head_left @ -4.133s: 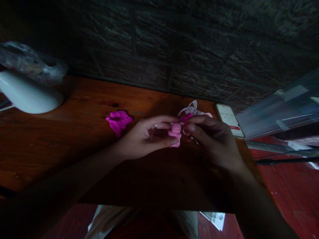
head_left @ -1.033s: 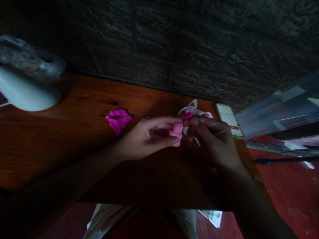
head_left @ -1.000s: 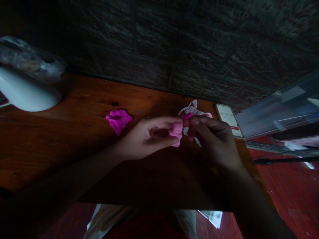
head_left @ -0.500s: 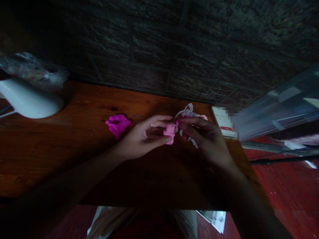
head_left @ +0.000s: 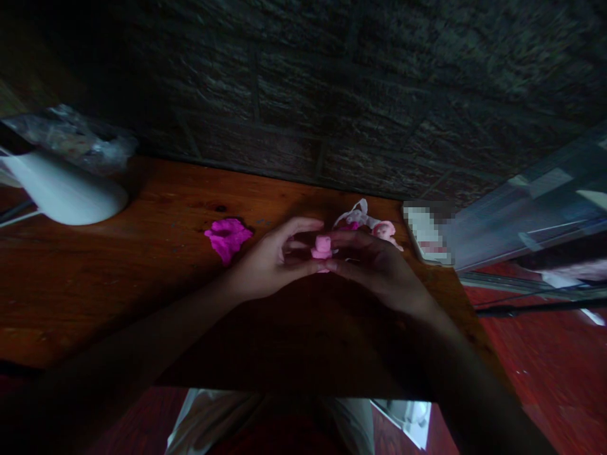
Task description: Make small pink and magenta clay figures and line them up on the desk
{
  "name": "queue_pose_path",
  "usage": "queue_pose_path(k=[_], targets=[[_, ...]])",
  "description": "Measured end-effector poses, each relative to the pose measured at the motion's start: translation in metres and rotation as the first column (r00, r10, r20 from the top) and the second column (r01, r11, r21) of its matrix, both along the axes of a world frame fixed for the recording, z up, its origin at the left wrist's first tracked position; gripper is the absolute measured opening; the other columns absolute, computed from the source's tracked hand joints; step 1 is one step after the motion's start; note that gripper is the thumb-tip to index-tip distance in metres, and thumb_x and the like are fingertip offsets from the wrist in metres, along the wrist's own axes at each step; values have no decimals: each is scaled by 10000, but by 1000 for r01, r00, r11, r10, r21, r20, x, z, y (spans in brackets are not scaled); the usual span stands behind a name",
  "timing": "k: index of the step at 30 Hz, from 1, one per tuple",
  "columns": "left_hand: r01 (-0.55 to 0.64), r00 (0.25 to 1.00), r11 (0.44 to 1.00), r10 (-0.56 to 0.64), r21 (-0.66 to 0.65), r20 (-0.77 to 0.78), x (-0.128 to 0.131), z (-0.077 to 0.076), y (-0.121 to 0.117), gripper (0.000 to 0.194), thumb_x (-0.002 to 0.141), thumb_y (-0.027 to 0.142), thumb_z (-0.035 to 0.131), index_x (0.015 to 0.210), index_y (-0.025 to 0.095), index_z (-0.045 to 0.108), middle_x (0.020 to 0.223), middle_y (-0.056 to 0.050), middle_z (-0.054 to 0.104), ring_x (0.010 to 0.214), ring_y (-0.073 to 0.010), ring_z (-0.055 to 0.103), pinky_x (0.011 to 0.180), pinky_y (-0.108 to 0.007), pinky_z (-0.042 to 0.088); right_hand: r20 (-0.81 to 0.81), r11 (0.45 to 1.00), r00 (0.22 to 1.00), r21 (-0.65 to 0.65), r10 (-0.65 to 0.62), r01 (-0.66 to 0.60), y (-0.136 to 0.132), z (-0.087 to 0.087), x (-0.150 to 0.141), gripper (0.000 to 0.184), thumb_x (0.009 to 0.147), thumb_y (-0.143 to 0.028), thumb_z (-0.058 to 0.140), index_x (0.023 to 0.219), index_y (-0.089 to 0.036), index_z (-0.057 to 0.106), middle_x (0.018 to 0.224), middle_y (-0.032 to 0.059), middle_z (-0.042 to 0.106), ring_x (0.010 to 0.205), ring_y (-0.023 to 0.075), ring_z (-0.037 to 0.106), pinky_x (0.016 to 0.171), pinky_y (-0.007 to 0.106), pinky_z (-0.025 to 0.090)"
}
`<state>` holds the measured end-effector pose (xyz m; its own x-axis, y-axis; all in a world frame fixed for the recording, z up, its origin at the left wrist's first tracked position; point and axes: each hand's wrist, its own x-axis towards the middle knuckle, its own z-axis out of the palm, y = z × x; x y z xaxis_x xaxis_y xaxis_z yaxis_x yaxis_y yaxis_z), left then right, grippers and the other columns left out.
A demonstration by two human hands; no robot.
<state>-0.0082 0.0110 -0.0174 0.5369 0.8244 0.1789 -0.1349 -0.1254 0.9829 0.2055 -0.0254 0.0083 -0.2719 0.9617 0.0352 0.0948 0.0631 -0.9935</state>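
Observation:
Between the fingertips of both hands sits a small pink figure (head_left: 323,246) with a blocky top over a wider part; its exact kind is unclear. My left hand (head_left: 277,256) is closed on its left side, thumb low at the front. My right hand (head_left: 374,262) grips it from the right, thumb and forefinger touching it. Behind the right hand lie a whitish crumpled strip (head_left: 355,212), a bit of magenta material (head_left: 349,226) and a pale pink piece (head_left: 385,230). Left of my left hand rests a crumpled magenta piece (head_left: 228,237), like clay or crepe paper.
A white tapered object, perhaps a lamp shade (head_left: 78,189), stands at the left with clear crinkled plastic (head_left: 95,142) behind it. A white phone-like slab (head_left: 427,237) lies at the right, beside a clear panel (head_left: 516,196). A dark brick wall (head_left: 284,95) backs the wooden table (head_left: 118,278).
My right hand has moved left from the magenta bit and whitish strip onto the pink figure. The pale pink piece behind it now shows more. The view has shifted slightly.

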Motion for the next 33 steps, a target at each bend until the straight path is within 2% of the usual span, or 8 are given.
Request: queue_pose_path(k=[8, 11, 13, 15, 17, 20, 28, 33], targets=[[49, 994, 997, -43, 63, -103, -4, 6, 1, 505, 787, 265, 869, 1221, 176, 625, 1224, -113, 750, 1087, -215, 747, 938, -350, 618, 56, 999, 998, -42, 13, -11, 2, -3, 0, 289, 815, -344, 854, 1079, -236, 801, 1030, 40, 824, 920, 174, 761, 851, 322, 624], [24, 972, 974, 30, 226, -232, -18, 18, 9, 374, 865, 360, 792, 1157, 155, 682, 1149, -113, 787, 995, -213, 766, 887, -337, 619, 113, 999, 993, 26, -40, 37, 1, -4, -1, 263, 830, -323, 833, 1072, -229, 792, 1046, 47, 823, 925, 179, 763, 838, 324, 623], [-103, 904, 911, 252, 398, -345, -28, 26, 16, 368, 919, 427, 726, 1167, 155, 707, 1086, -113, 808, 946, -214, 763, 901, -347, 602, 177, 991, 980, 117, -88, 68, 2, -6, -2, 241, 842, -306, 813, 1064, -218, 784, 1069, 60, 819, 946, 190, 764, 855, 341, 623], [-116, 787, 829, 412, 546, -458, -36, 29, 23, 407, 930, 453, 702, 1211, 161, 724, 1216, -137, 786, 1084, -261, 738, 994, -394, 564, 243, 978, 962, 197, -121, 73, 2, -9, -3, 237, 854, -309, 795, 1067, -207, 777, 1084, 75, 815, 967, 205, 765, 875, 362, 620], [-6, 698, 813, 420, 583, -579, -39, 27, 28, 410, 953, 414, 668, 1274, 163, 714, 1319, -141, 750, 1207, -293, 697, 1069, -440, 516, 312, 967, 939, 246, -143, 65, 3, -14, -3, 255, 868, -307, 774, 1100, -201, 769, 1098, 87, 811, 987, 220, 764, 893, 385, 614], [177, 643, 838, 299, 516, -705, -37, 19, 30, 355, 967, 356, 637, 1253, 168, 733, 1267, -130, 772, 1144, -292, 723, 1022, -436, 525, 414, 955, 897, 294, -158, 33, 3, -18, -3, 297, 887, -288, 748, 1169, -197, 757, 1145, 103, 804, 1020, 238, 759, 906, 404, 605], [131, 687, 873, 262, 470, -678, -37, 15, 32, 235, 884, 329, 730, 1043, 162, 773, 945, -76, 792, 807, -207, 719, 772, -322, 532, 504, 959, 851, 282, -146, -2, 2, -16, 3, 419, 859, -286, 779, 1265, -202, 722, 1168, 123, 797, 938, 241, 763, 833, 397, 615], [8, 907, 948, 127, 317, -402, -34, 15, 28, 310, 852, 304, 750, 1119, 147, 738, 1135, -104, 786, 992, -211, 748, 903, -348, 586, 525, 960, 834, 278, -172, 23, 0, -5, 11, 416, 824, -368, 842, 1207, -230, 754, 1109, 90, 808, 858, 226, 752, 746, 354, 597]])
